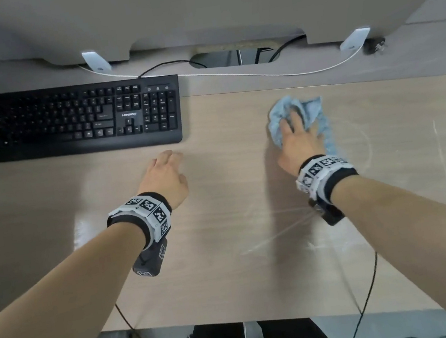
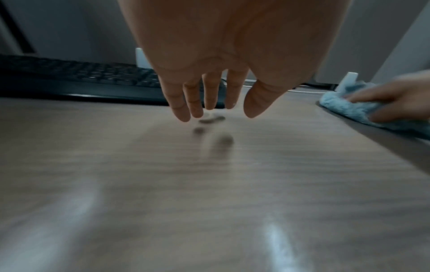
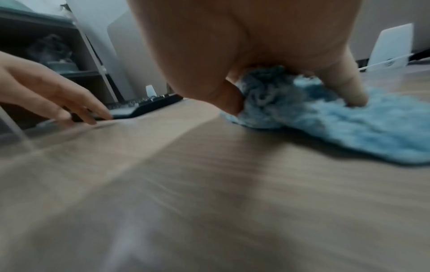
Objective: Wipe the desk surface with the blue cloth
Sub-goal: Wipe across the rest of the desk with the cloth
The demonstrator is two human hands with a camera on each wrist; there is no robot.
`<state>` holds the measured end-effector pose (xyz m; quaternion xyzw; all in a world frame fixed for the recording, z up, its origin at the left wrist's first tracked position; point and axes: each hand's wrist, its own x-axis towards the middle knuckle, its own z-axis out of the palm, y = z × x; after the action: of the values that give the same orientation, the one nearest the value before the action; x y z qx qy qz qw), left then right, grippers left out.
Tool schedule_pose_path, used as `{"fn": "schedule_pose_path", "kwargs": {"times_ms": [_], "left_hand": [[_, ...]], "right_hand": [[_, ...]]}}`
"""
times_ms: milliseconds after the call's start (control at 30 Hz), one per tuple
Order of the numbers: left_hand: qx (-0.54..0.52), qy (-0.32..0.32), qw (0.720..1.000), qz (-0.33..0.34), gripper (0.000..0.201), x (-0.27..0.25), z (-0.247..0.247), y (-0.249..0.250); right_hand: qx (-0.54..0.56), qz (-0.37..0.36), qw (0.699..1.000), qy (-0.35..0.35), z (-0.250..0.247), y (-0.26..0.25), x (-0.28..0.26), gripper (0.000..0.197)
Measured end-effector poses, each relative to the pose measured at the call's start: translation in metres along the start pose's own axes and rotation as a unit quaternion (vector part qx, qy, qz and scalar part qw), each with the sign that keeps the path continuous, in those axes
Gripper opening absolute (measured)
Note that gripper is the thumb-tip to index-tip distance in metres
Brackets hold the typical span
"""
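Note:
A crumpled light-blue cloth [image 1: 312, 111] lies on the pale wood desk [image 1: 234, 196] at the right. My right hand [image 1: 297, 135] is on top of it, fingers and thumb curled into its folds [image 3: 279, 95], pressing it to the surface. In the left wrist view the cloth [image 2: 344, 108] shows at the far right under that hand. My left hand [image 1: 166, 171] hovers just above the desk in front of the keyboard, fingers straight and relaxed [image 2: 209, 103], holding nothing. White smear marks [image 1: 441, 161] streak the desk to the right of and below the cloth.
A black keyboard [image 1: 86, 119] sits at the back left, close to my left fingertips. A white cable [image 1: 231, 74] and black cables run along the back by two white monitor feet [image 1: 96, 61]. A grey partition stands behind. The desk's front edge [image 1: 237, 320] is near my body.

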<state>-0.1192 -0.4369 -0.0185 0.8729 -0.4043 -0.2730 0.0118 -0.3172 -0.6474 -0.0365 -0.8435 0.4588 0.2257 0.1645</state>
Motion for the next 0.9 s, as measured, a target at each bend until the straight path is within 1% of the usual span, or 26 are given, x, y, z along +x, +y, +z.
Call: {"fn": "schedule_pose_path", "kwargs": {"times_ms": [67,133,200,267,333,433,500,533,600,700,767,833,900], "left_hand": [[0.005,0.003,1.0,0.019,0.056,0.007,0.002,0.017],[0.019,0.003,0.999,0.038,0.056,0.017,0.004,0.036],[0.038,-0.005,0.998,0.054,0.057,0.025,0.004,0.052],[0.057,-0.019,0.996,0.063,0.058,0.034,0.004,0.069],[0.074,-0.03,0.995,0.066,0.058,0.041,0.003,0.083],[0.104,-0.038,0.993,0.052,0.06,0.048,0.005,0.098],[0.105,-0.041,0.993,0.034,0.062,0.048,0.007,0.104],[0.105,-0.045,0.993,0.03,0.063,0.047,0.008,0.106],[0.106,-0.049,0.993,0.03,0.065,0.047,0.009,0.108],[0.107,-0.05,0.992,0.032,0.069,0.046,0.009,0.108],[0.109,-0.056,0.992,0.027,0.071,0.045,0.007,0.108],[0.115,-0.064,0.991,0.023,0.074,0.044,0.004,0.108],[0.12,-0.069,0.99,0.022,0.075,0.044,0.003,0.108]], "right_hand": [[-0.006,-0.026,1.0,-0.008,0.003,-0.022,-0.002,0.084],[-0.014,-0.091,0.996,-0.001,0.015,-0.037,-0.009,0.084],[-0.028,-0.133,0.991,0.004,0.023,-0.033,-0.016,0.085],[-0.042,-0.14,0.989,0.016,0.023,-0.007,-0.013,0.085],[-0.03,-0.104,0.994,0.03,0.019,0.03,-0.008,0.083],[0.016,-0.005,0.999,0.035,0.007,0.092,-0.001,0.081],[0.036,0.054,0.998,0.025,0.0,0.123,0.003,0.083],[0.044,0.076,0.996,0.019,-0.002,0.132,0.005,0.084],[0.057,0.106,0.993,0.01,-0.004,0.136,0.008,0.085],[0.081,0.126,0.989,0.0,-0.007,0.118,0.012,0.087],[0.071,0.089,0.993,-0.008,-0.006,0.098,0.008,0.089],[0.057,0.025,0.998,-0.016,0.004,0.075,-0.005,0.093],[0.052,-0.028,0.998,-0.027,0.016,0.062,-0.021,0.095]]}}
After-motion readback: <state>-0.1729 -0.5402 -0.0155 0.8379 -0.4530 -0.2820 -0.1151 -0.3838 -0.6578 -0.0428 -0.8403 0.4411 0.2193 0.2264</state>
